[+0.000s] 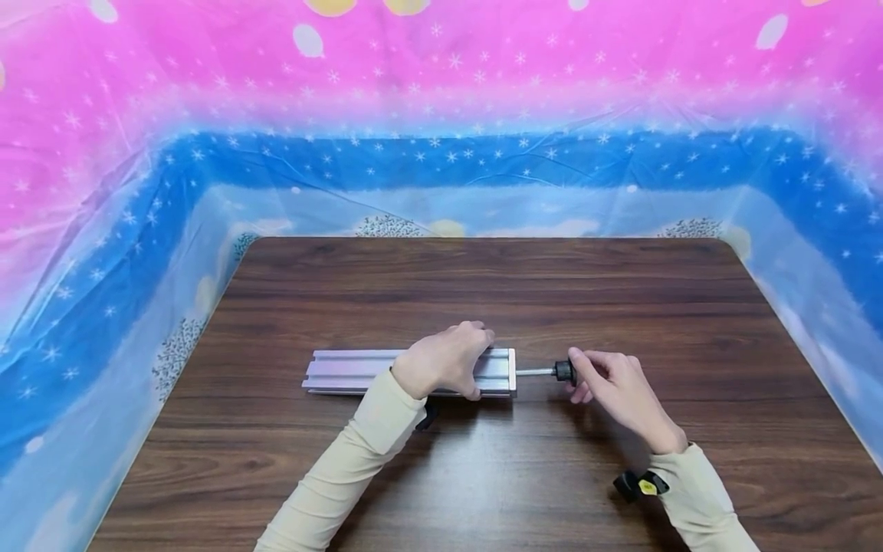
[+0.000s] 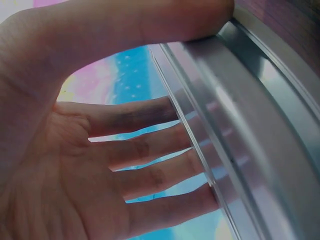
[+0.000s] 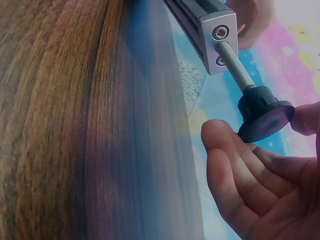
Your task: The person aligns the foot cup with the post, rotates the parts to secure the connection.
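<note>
A silver slotted aluminium profile lies lengthwise across the middle of the table in the head view. My left hand grips it near its right end, thumb on the near side and fingers over the far side. From the end plate, which has bolts in it, a threaded rod sticks out to the right. This rod belongs to a levelling foot, whose black round base is at its outer end. My right hand pinches that base between thumb and fingers.
The dark wood-grain table has rounded far corners. A pink and blue snowflake-patterned cloth hangs behind it and along both sides. A black wrist device with a yellow label sits at my right cuff.
</note>
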### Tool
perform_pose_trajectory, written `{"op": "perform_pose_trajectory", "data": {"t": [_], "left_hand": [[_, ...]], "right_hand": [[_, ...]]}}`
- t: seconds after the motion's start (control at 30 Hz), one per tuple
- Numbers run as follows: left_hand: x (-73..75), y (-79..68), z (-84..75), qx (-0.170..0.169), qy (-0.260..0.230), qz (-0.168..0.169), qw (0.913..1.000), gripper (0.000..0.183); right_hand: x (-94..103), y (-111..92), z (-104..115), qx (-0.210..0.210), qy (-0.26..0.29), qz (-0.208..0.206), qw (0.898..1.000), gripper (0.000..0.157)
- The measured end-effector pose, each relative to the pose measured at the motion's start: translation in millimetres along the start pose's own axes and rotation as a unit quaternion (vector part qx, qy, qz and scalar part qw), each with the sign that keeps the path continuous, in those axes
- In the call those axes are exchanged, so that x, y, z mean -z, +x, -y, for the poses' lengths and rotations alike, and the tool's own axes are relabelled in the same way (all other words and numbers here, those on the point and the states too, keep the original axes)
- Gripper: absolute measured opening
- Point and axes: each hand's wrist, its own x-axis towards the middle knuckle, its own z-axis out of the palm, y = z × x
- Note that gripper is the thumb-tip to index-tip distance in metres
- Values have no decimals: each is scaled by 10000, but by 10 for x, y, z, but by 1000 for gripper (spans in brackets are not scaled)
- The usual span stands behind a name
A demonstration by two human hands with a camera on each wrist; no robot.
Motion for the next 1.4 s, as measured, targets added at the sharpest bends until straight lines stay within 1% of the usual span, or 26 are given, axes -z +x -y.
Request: {"op": "perform_pose_trajectory", "data": {"t": [0.13,0.27,0.43,0.5,0.53,0.6,0.67,0.7,0.73,0.83,0.87,0.93,1.03,1.13,1.23,1.4], "left_hand": [[0,2,8,69,2,13,10000,51],[-6,2,14,158,-69,69,9998,51],[-30,-10,32,240,-82,62,9997,54],[-43,-11,38,263,-79,59,9996,55],[-46,-13,40,281,-85,65,9995,56],[-48,-13,44,276,-84,54,9996,55],[-45,-8,45,251,-87,50,9996,56],[-41,-6,47,242,-103,55,9996,56],[-37,-5,47,230,-108,54,9997,57],[-27,-3,50,225,-114,47,9997,61],[-24,-4,51,227,-117,43,9997,61],[-20,-8,55,225,-108,7,9997,60],[-13,-14,60,218,-128,3,9997,58],[-10,-16,56,215,-137,48,9997,57],[-10,-21,49,233,-120,103,9996,57],[-15,-29,45,291,-108,96,9995,59]], "right_hand": [[-22,8,10,-124,-72,44,9999,51],[-42,12,17,-264,-182,79,9995,55],[-49,21,54,-629,-72,326,9975,63],[-42,9,57,-687,-40,401,9968,65],[-35,0,56,-640,-50,389,9972,63],[-12,-29,45,-392,-153,314,9986,54],[15,-65,27,41,-255,185,9995,38],[28,-83,17,283,-291,111,9991,33],[38,-97,6,538,-299,73,9981,36],[48,-126,-26,1158,-92,40,9932,60],[45,-129,-35,1314,-26,37,9913,65],[34,-127,-53,1532,68,28,9882,68],[20,-120,-68,1655,64,-49,9862,63],[17,-124,-75,1591,8,-100,9872,58],[14,-128,-78,1513,-5,-59,9885,55],[3,-111,-84,1516,-61,-90,9884,50]]}}
